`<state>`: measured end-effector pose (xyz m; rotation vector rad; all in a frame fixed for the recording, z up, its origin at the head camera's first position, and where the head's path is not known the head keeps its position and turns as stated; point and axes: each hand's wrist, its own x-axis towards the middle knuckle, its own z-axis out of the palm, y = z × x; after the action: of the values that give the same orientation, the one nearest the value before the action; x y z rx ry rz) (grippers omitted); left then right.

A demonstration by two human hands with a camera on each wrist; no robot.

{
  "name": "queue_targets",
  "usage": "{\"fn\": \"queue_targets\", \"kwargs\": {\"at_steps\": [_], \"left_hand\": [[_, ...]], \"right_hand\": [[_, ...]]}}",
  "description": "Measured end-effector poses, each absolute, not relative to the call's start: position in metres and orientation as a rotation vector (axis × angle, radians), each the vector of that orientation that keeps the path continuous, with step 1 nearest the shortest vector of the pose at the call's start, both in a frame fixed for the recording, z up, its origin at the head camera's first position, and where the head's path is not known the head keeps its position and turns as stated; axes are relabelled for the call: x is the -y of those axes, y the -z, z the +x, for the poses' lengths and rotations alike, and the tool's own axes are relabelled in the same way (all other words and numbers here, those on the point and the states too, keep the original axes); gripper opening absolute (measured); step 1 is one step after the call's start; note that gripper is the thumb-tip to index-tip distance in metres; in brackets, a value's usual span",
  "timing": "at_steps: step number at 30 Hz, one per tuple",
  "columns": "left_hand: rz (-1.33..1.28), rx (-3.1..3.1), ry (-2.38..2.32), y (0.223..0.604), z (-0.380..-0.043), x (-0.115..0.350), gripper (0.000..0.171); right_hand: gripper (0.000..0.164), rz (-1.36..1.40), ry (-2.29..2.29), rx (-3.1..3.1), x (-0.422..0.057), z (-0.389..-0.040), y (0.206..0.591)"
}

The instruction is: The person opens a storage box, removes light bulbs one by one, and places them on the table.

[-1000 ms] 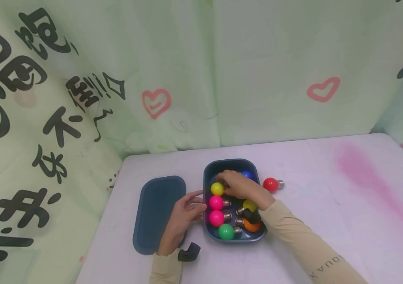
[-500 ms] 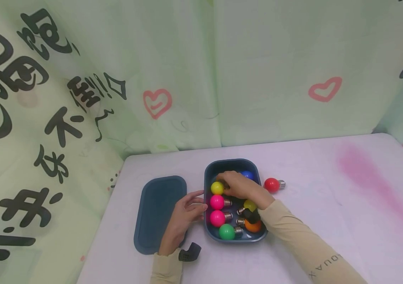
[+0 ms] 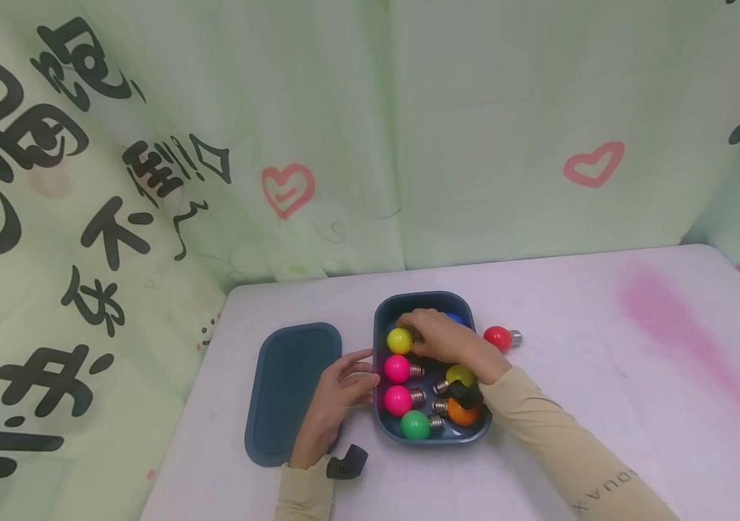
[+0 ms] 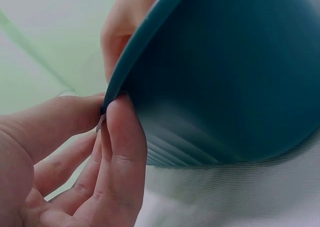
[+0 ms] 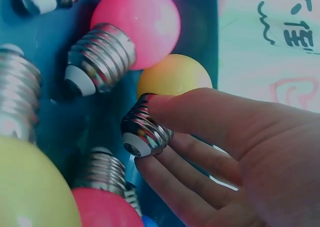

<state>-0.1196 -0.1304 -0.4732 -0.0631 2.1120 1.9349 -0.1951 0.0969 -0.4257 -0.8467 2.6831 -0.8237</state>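
A deep blue rectangular container (image 3: 435,441) holds several coloured light bulbs. My right hand (image 3: 442,338) reaches into its far part and pinches a yellow bulb (image 5: 175,76) by the metal screw base, thumb on one side and fingers on the other. The globe lies by the left wall, beyond a pink bulb (image 3: 397,369). At that wall, my left hand (image 3: 337,398) pinches the container's rim between thumb and fingers, as the left wrist view shows. A second pink bulb (image 3: 399,400) and a green bulb (image 3: 415,425) line the same side.
Along the right side lie another yellow bulb (image 3: 459,375) and an orange bulb (image 3: 463,412); a blue bulb (image 3: 456,318) is partly hidden behind my right hand. Outside, a red bulb (image 3: 497,339) rests on the table. A flat blue lid (image 3: 292,394) lies left of the container.
My right hand and the yellow bulb have shifted slightly toward the container's far end, covering more of the blue bulb. My left hand stays at the rim.
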Motion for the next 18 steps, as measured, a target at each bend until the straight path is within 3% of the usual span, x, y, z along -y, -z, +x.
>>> {"fn": "queue_targets", "kwargs": {"at_steps": [18], "left_hand": [[-0.055,-2.111,-1.938,0.475,-0.12,0.132,0.051]], "right_hand": [[0.04,-0.867,0.83,-2.738,-0.118,-0.181,0.4]]}}
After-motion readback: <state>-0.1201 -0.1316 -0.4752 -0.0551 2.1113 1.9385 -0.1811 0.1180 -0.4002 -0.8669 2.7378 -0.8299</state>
